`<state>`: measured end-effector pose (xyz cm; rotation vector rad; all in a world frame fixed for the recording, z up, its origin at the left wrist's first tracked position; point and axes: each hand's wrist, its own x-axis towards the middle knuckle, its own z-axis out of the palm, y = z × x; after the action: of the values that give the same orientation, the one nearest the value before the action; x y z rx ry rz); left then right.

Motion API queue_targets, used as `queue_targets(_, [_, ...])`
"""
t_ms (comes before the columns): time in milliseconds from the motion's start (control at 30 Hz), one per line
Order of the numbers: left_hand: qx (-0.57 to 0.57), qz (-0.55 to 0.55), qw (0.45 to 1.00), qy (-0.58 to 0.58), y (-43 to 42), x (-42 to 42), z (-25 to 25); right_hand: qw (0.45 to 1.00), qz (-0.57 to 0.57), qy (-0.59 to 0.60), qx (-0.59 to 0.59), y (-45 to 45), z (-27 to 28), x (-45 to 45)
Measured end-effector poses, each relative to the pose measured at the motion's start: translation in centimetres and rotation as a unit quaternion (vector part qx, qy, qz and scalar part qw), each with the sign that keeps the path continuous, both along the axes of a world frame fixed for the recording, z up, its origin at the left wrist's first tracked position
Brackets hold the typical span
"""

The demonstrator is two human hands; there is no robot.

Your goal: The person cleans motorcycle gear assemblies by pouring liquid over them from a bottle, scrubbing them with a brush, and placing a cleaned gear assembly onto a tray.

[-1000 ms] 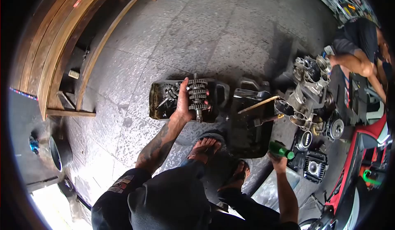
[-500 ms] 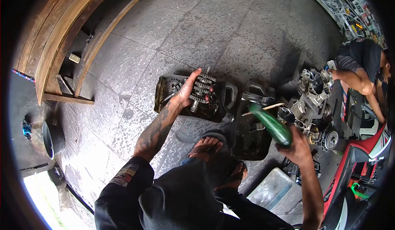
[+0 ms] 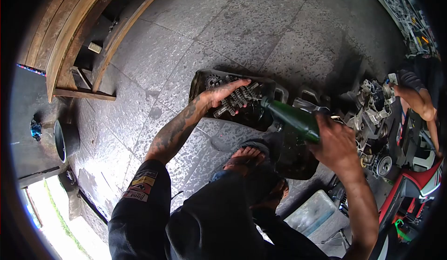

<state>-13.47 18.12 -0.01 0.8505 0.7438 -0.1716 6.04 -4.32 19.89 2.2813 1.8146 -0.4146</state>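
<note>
A cut-open container (image 3: 260, 126) lies below the left hand (image 3: 221, 93), with more metal parts in it, and a second dark container (image 3: 298, 160) sits under the right forearm. Beyond the right fingers, to their right, stands an engine block (image 3: 372, 103), and past it another person (image 3: 416, 95) is at work.

The green bottle (image 3: 292, 117) is in the right hand (image 3: 336, 144), whose fingers are wrapped around its base end. It tilts down toward the left fingers, its mouth just beside the end of the gear cluster. It looks like glass: stiff, smooth, breakable, and slippery if the fingers are oily. The broad body gives a surer grip than the slim neck.

The gear cluster (image 3: 239, 98) sits in the left hand, above the container, the thumb along one side and the fingers curled around the other. It should be heavy for its bulk, rigid, with toothed edges that bite into skin, and slick if oiled. Cradling it around the middle gears is sound; the bare shaft end offers less to hold.

The sleeve patches (image 3: 139, 185), up the arm from the left fingers, carry lettering, perhaps ending in "ma", but too small to read surely. The bottle's visible side shows no label.
</note>
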Motion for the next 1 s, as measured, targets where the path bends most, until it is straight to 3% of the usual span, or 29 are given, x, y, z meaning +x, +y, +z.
queue_targets(233, [-0.026,-0.025,0.999,-0.016,0.0,-0.6,-0.4,0.997,0.017,-0.002,0.076,-0.7,1.3,0.8])
queue_targets(300, [-0.04,-0.067,0.994,-0.073,0.2,-0.7,-1.0,0.998,0.011,-0.002,0.066,-0.6,1.7,0.7])
queue_targets(867, [-0.025,-0.136,0.988,-0.072,0.9,-1.7,-2.0,1.0,-0.01,-0.013,0.025,-0.3,1.0,1.6])
queue_targets(1000, [-0.057,-0.121,0.984,-0.117,0.9,-1.6,-2.4,0.998,0.019,-0.024,0.054,-0.6,1.3,1.3])
